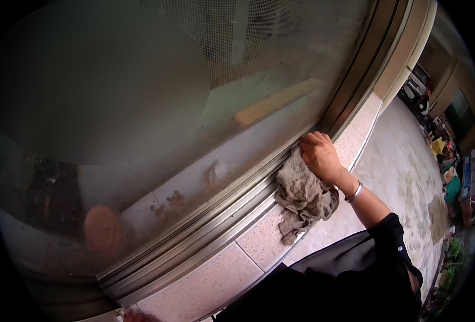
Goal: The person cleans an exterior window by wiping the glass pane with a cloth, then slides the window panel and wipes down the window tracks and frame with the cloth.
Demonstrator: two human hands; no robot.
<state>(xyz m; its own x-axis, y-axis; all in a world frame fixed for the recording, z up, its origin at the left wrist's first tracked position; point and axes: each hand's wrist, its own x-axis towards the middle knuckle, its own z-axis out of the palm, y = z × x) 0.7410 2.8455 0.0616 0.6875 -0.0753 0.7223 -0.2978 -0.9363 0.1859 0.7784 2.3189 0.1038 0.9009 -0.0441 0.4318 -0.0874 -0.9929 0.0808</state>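
Right of centre, our right hand grips a grey-brown rag over the window track — loose folds could snag on its ridges, or a slip scrape our knuckles. Our left hand, cropped at bottom left — we cannot tell its fingers' state.

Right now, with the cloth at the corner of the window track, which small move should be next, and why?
Probably slide the right hand and cloth leftward along the track. The hand holds the cloth at the track's end beside the upright frame, and most of the track lies to the left.
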